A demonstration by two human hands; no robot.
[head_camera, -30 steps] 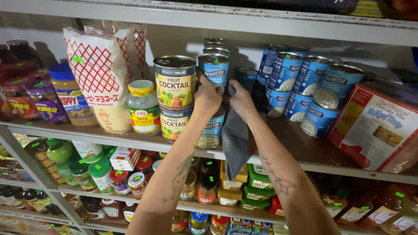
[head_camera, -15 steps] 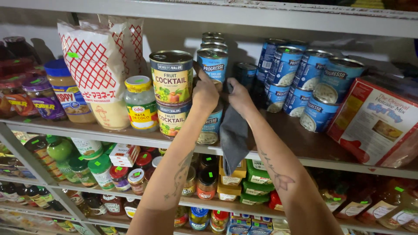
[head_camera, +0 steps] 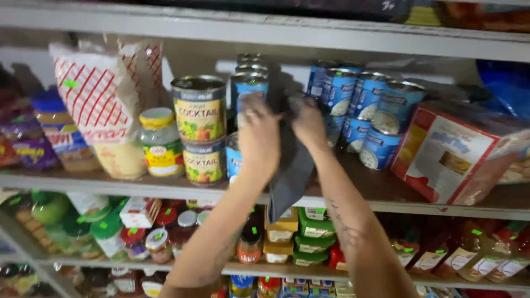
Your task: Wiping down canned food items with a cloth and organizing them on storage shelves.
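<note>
Hands at the stacked blue cans: my left hand [head_camera: 258, 138] wraps a blue can [head_camera: 247, 94] mid-shelf, while my right hand [head_camera: 308, 122] pinches the grey cloth [head_camera: 289, 176] hanging over the shelf edge [head_camera: 165, 190]; best to steady the stack while wiping.
</note>
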